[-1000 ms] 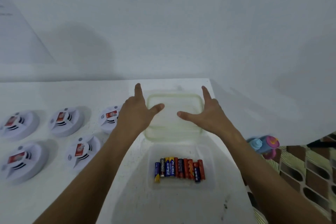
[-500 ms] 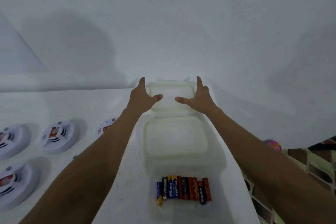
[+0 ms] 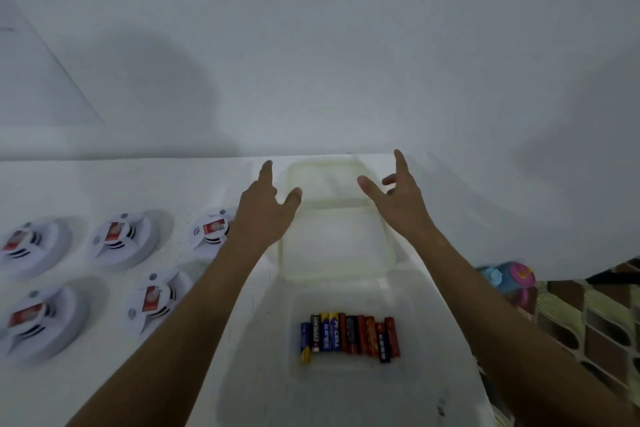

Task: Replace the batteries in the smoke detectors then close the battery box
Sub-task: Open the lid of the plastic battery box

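Both hands are out over the table, fingers spread and holding nothing: the left hand (image 3: 263, 215) at the left edge of the clear lid (image 3: 337, 218), the right hand (image 3: 398, 199) above its right side. The open battery box (image 3: 349, 333) sits nearer, batteries (image 3: 349, 336) lined up inside. Five smoke detectors (image 3: 123, 239) (white, red-labelled) lie to the left.

Pink-and-blue bottle (image 3: 509, 279) beside white table (image 3: 86, 184).

smoke detectors (image 3: 117, 243): 5
batteries (image 3: 349, 336): about 10, packed in a row, exact count unclear
clear boxes (image 3: 346, 340): 1
lids (image 3: 332, 218): 2
hands (image 3: 266, 215): 2
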